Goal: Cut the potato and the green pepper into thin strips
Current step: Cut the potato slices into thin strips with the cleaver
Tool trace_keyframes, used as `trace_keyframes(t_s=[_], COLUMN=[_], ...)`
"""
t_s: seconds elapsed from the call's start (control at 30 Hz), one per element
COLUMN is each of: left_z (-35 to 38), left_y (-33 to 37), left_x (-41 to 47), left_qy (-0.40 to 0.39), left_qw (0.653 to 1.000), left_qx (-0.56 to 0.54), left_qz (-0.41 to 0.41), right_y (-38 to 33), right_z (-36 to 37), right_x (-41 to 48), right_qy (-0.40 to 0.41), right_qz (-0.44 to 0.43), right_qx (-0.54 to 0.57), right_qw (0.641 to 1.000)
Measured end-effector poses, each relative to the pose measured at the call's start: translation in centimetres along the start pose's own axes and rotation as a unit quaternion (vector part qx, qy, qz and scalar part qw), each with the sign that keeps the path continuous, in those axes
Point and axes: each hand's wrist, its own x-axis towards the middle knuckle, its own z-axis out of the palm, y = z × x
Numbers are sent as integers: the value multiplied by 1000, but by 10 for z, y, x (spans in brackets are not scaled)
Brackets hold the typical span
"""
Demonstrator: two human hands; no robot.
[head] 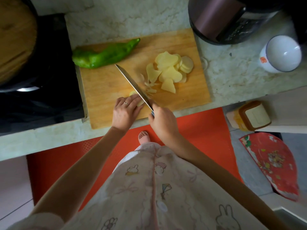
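Observation:
A wooden cutting board (106, 87) lies on the marble counter. A whole green pepper (106, 54) rests at its far left corner. A heap of pale potato slices (171, 68) lies at the board's right, with a few thin strips (150, 87) beside the blade. My left hand (127, 110) presses down on a small stack of potato slices (135, 97) near the front edge, fingers curled over it. My right hand (163, 121) grips the handle of a long knife (132, 83), whose blade runs diagonally along my left fingers.
A black stove top (41, 97) with a dark pan sits left of the board. A round dark appliance (221, 22) stands at the back right, a white bowl (280, 53) beside it. An orange-lidded container (252, 116) sits at the right below the counter edge.

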Motion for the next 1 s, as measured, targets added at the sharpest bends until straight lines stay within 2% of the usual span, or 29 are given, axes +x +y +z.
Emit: trace_keyframes(t_s=[0.63, 1.0], left_z=[-1, -1], left_y=[-1, -3], left_x=[0, -1], left_qy=[-22, -16], left_qw=[999, 1000], left_qx=[23, 26], left_qz=[0, 0], right_y=[-7, -10], right_z=[-2, 1], right_x=[-18, -15], right_qy=[-1, -14], right_qz=[-12, 17], right_qx=[-48, -24], right_qw=[999, 999])
